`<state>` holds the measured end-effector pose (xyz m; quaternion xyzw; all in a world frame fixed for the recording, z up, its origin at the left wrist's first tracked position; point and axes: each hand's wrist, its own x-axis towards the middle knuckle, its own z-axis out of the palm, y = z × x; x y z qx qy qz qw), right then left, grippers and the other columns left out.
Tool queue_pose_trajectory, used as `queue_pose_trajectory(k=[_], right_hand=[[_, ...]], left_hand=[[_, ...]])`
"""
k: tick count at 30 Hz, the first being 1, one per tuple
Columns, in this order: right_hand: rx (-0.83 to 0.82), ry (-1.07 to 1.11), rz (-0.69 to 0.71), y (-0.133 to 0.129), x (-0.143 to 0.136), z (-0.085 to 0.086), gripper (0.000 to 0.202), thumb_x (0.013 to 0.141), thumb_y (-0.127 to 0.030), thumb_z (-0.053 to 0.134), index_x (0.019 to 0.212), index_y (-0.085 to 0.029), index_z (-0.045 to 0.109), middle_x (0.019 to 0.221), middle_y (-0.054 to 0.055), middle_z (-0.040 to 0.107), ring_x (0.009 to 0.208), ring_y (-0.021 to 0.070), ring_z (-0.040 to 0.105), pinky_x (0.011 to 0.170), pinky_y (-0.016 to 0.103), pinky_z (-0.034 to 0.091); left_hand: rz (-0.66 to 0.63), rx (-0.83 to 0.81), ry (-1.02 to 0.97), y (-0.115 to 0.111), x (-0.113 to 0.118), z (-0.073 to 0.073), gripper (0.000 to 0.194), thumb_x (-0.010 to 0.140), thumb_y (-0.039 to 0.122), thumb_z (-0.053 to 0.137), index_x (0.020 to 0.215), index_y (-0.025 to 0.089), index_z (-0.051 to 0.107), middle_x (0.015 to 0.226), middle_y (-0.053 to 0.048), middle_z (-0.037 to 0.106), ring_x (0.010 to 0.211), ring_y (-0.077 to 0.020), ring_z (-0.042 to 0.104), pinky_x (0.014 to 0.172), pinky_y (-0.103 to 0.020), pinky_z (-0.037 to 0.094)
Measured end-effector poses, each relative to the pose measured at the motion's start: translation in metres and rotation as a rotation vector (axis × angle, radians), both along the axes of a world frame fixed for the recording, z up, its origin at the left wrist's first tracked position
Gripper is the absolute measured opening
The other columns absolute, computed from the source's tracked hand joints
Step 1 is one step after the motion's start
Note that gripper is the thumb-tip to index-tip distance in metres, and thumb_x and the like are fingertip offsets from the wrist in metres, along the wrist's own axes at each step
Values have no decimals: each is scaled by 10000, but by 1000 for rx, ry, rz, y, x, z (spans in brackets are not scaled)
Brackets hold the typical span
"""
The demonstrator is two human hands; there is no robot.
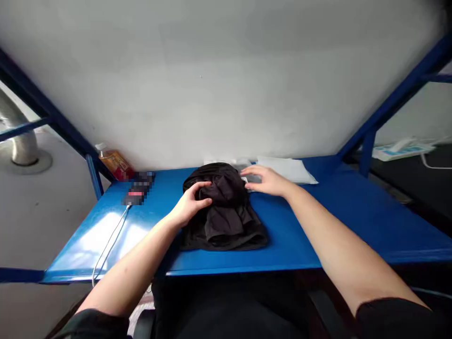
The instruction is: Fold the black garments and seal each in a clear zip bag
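Observation:
A black piece of clothing, bunched at the top with flat hem-like edges at the front, lies on the blue table. My left hand rests on its left side, thumb and fingers apart, with dark fabric showing between them. At the upper right edge of the clothing is my right hand, its thumb and fingers spread. A small white tag-like piece shows by those fingertips; whether they touch it I cannot tell.
Behind the clothing, white and grey packets lie along the wall. A bottle with orange contents leans at the back left, near a blurred phone-like device with a white cable. Blue frame bars flank the table. A power strip lies far right.

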<state>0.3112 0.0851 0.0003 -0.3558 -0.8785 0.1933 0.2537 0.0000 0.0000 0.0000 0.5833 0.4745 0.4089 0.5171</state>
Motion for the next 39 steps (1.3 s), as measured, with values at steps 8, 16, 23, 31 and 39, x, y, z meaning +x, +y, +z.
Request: queue_pose_trajectory(k=[8,16,23,31,39], right_hand=[[79,57,32,-42,-65,0,672,751,-364,816,1367,-205,602,1488,161,537,1435,381,420,1189,607,305],[-343,840,-160,-55,-78,16,390,849,-453,726,1154,-239,609,1182,66,715,1128,260,666,1031,439,520],[-819,952,-154,-55,-82,16,543,796,-437,778,1234,-277,501,1022,24,688,869,204,703,736,371,616],[-719,725,-41,-67,-102,-3,750,740,-153,705,1410,-316,409,1070,20,604,755,136,650,568,256,535],[-790,920,25,-65,-74,30,776,633,-103,613,1365,-337,500,1153,8,691,850,174,676,619,267,538]], left_hand=[[31,-152,-412,0,9,6,467,732,347,837,1145,214,664,1190,-64,703,956,-218,698,761,-300,579],[-235,-340,-436,-7,3,9,851,706,809,670,1284,186,629,1160,-141,717,1104,-343,679,912,-440,555],[269,206,130,-12,19,4,659,799,467,769,1357,219,523,1097,-79,671,914,-204,664,841,-348,538],[-31,53,-24,-14,30,-6,667,726,353,850,1282,187,521,1163,-107,682,1060,-249,672,926,-383,533],[-84,-79,-414,-13,5,21,608,730,248,814,1288,218,574,1196,-81,699,1030,-238,702,866,-333,570]])
